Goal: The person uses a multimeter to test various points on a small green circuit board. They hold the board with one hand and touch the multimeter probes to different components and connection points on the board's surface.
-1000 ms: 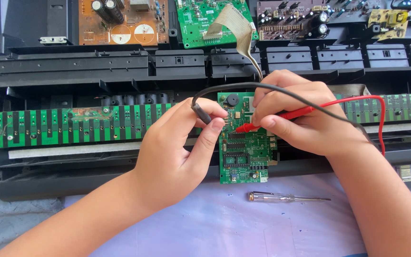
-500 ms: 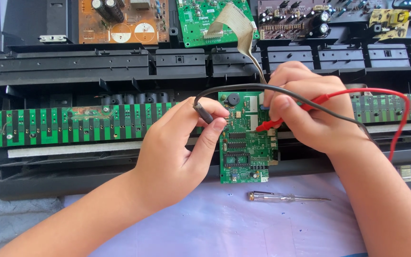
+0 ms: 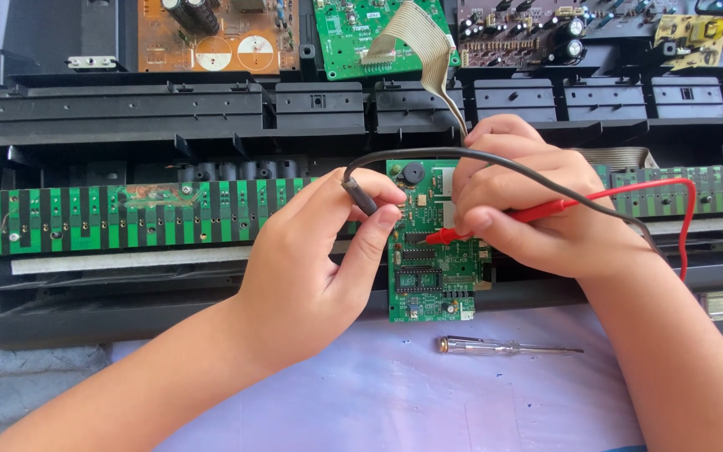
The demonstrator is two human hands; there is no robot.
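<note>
A small green circuit board (image 3: 431,276) stands on the front of an opened black keyboard chassis (image 3: 211,109). My left hand (image 3: 311,268) pinches a black test probe (image 3: 360,194) at the board's left edge. My right hand (image 3: 529,209) grips a red test probe (image 3: 462,233) whose tip touches the middle of the board. The black lead (image 3: 495,166) arcs over my right hand, and the red lead (image 3: 679,209) loops off to the right.
A long green contact strip (image 3: 127,213) runs across the chassis. Brown and green boards (image 3: 211,33) and a grey ribbon cable (image 3: 428,42) lie at the back. A clear-handled screwdriver (image 3: 504,346) rests on the pale cloth (image 3: 378,393) in front.
My right hand has shifted the red probe tip slightly left and down on the board, and the red lead's loop has swung. My left hand has held still.
</note>
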